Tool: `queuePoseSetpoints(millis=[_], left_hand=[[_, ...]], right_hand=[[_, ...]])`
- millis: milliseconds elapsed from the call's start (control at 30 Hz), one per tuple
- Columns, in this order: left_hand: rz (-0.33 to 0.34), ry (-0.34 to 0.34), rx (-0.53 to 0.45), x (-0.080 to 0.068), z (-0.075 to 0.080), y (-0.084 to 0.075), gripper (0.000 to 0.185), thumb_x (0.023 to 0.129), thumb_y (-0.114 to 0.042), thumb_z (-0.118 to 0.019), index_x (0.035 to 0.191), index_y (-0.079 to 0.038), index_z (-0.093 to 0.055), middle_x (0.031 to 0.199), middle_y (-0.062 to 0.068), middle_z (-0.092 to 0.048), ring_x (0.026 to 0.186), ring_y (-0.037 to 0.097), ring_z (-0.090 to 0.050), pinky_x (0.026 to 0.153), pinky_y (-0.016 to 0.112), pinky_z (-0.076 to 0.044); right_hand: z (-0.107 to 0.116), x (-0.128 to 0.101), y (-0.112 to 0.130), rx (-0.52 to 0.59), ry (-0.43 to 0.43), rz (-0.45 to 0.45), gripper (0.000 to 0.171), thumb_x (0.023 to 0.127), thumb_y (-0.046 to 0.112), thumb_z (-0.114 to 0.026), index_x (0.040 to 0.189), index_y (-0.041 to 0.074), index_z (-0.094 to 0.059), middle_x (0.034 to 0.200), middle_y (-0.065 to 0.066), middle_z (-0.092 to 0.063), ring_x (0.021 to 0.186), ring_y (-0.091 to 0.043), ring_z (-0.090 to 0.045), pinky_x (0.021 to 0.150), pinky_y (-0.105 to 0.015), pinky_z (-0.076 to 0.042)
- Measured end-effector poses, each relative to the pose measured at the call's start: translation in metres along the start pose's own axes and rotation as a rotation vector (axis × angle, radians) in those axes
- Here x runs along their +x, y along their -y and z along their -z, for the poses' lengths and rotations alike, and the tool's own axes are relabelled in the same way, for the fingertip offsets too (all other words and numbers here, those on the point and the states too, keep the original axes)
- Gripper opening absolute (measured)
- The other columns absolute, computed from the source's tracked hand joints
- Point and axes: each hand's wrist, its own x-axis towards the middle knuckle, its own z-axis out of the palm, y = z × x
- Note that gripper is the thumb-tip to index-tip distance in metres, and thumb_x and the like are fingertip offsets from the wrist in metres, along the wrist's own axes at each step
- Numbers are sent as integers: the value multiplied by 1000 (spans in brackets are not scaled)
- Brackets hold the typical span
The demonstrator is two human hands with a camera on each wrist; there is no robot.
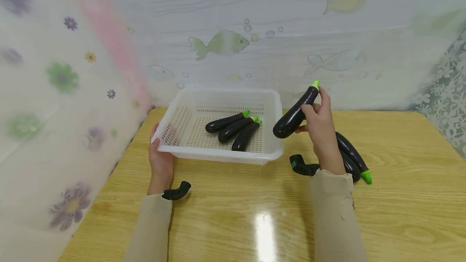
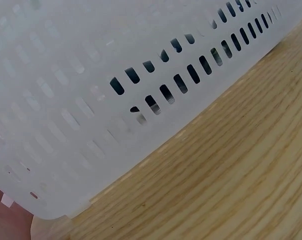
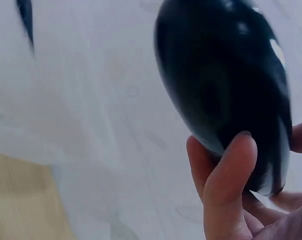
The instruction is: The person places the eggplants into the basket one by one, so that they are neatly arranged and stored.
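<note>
Right hand (image 1: 320, 126) lifts eggplant (image 1: 295, 114) beside basket (image 1: 218, 155).
Fingers curled round it, tilted, stem up; left hand (image 1: 160, 161) grips basket's near corner.

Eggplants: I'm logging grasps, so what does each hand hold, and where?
Right hand grips one eggplant around its middle; left hand holds the white basket at its near-left corner.

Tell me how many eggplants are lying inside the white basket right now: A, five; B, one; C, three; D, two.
C: three eggplants lie side by side on the floor of the white basket, while a fourth eggplant is held up in the right hand outside the rim, and the others lie on the table.
</note>
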Motion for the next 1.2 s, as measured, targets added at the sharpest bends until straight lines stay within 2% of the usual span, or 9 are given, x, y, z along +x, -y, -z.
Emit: queuePoseSetpoints(millis=[167,233,367,500,633,800,1067,1133,1200], left_hand=[[-5,1,-7,-1,-2,-1,51,89,-25,-39,139,-21,-29,141,7,-29,129,28,-23,102,45,-16],[-4,2,4,-2,-1,-1,51,89,-25,-38,139,-21,-29,141,7,-29,129,28,-23,102,45,-17],[0,5,18,-4,3,-1,51,89,-25,-39,139,-21,-29,141,8,-28,128,28,-23,101,45,-17],[5,0,25,-2,5,-2,50,89,-26,-39,139,-22,-29,141,7,-29,128,28,-25,100,45,-19],[16,-7,14,-1,4,-1,50,89,-25,-39,138,-23,-30,140,6,-30,127,28,-26,99,45,-20],[23,-3,39,-3,0,-1,51,89,-28,-40,139,-24,-28,140,5,-30,126,27,-27,98,46,-21],[20,-4,82,-6,1,-3,49,89,-28,-38,138,-25,-30,139,6,-32,125,28,-29,97,46,-22],[16,-12,97,-5,1,-2,49,89,-27,-37,137,-24,-31,138,6,-33,123,28,-31,97,45,-23],[8,-16,108,-4,2,-2,48,89,-27,-37,137,-23,-32,137,7,-35,122,28,-32,96,44,-25]], right_hand=[[-4,-9,19,151,8,136,54,93,17,-42,138,41,-22,115,-17,-44,84,-27,-54,51,-30,-48],[-7,-12,22,158,24,156,51,93,18,-41,137,41,-26,116,-16,-43,82,-27,-53,51,-29,-48],[-17,-9,22,31,92,140,48,93,26,-43,135,42,-26,128,-10,-39,85,-26,-54,57,-32,-48],[-28,5,23,-69,170,145,50,92,30,-45,135,43,-24,134,-10,-32,93,-26,-54,63,-37,-48],[-39,23,28,-185,234,146,61,88,30,-54,137,40,-20,132,-11,-32,96,-24,-55,68,-38,-50],[-60,43,32,-383,265,157,75,82,28,-61,141,34,-16,131,-8,-36,87,-20,-58,67,-33,-50],[-104,69,14,-487,372,69,78,83,28,-61,142,32,-11,140,-11,-22,70,-21,-60,63,-34,-49],[-115,75,9,-466,391,34,78,83,26,-61,142,33,-10,143,-10,-20,75,-21,-59,62,-32,-49],[-126,80,4,-385,411,-17,78,84,24,-62,142,32,-11,144,-9,-18,81,-23,-59,63,-33,-50]])
